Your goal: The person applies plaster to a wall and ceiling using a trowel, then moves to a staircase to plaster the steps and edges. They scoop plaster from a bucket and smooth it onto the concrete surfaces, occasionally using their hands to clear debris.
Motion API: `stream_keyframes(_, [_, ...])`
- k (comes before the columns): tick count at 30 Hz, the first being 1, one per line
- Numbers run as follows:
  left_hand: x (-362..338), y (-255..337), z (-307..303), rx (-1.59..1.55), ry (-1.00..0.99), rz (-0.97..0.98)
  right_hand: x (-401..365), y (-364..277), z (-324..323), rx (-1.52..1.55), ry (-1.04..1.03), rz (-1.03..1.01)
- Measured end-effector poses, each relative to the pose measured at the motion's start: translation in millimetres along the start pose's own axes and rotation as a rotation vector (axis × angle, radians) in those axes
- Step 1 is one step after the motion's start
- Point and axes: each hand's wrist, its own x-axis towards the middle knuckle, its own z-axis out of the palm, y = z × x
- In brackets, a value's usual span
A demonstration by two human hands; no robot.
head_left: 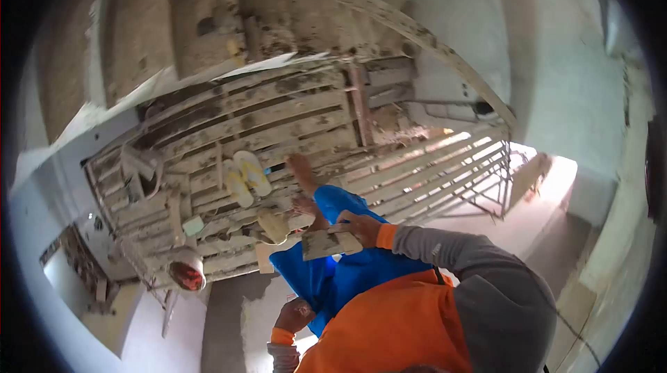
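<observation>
My right hand is closed around the edge of a plastering trowel, whose flat, pale blade is smeared with dried material. The trowel overlaps my blue shorts in this view. Lower down, beside my left thigh, my left hand has its fingers curled in; I cannot tell what, if anything, is in them. My bare feet are on a slatted wooden platform. A crumpled tan object lies close to the trowel's far side.
A pair of white and yellow flip-flops lies on the slats. Beyond them is a grey box-like object. A pale green block and a bucket with reddish contents are at the left edge. Gaps show between slats; a long plank slants overhead.
</observation>
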Motion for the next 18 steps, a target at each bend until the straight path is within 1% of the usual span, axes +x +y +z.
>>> stream_keyframes(1, [3,-2,-1,0.029,0.009,0.019,8,1,-5,0.003,0.017,-0.032])
stream_keyframes(2, [5,-5,-4,0.02,-0.055,-0.095,12,1,-9,0.011,-0.006,0.019])
stream_keyframes(4, [10,14,-21,-0.075,-0.046,-0.101,24,-9,-24,0.011,-0.051,0.128])
stream_keyframes(5, [12,22,-27,-0.124,-0.045,-0.099,29,-8,-25,0.04,-0.034,0.116])
stream_keyframes(6, [15,22,-29,-0.004,-0.017,-0.037,34,-9,-27,0.068,-0.019,0.106])
stream_keyframes(8, [19,26,-40,-0.028,-0.006,-0.028,47,-11,-35,0.165,0.04,0.079])
stream_keyframes(11, [17,18,-46,0.029,0.005,-0.012,62,-28,-53,0.143,0.035,-0.021])
stream_keyframes(12, [14,15,-47,0.066,0.007,-0.007,65,-42,-63,0.194,-0.033,0.13])
stream_keyframes(15, [-10,29,-49,-0.108,-0.02,-0.148,74,-75,-87,0.176,-0.054,0.195])
stream_keyframes(16, [-23,31,-50,0.116,-0.103,-0.156,70,-68,-86,0.067,-0.056,0.122])
stream_keyframes(17, [-37,34,-54,0.347,-0.182,-0.165,62,-65,-89,0.096,-0.059,0.105])
stream_keyframes(18, [-48,77,-76,0.106,-0.075,-0.136,60,-73,-94,0.132,-0.061,0.087])
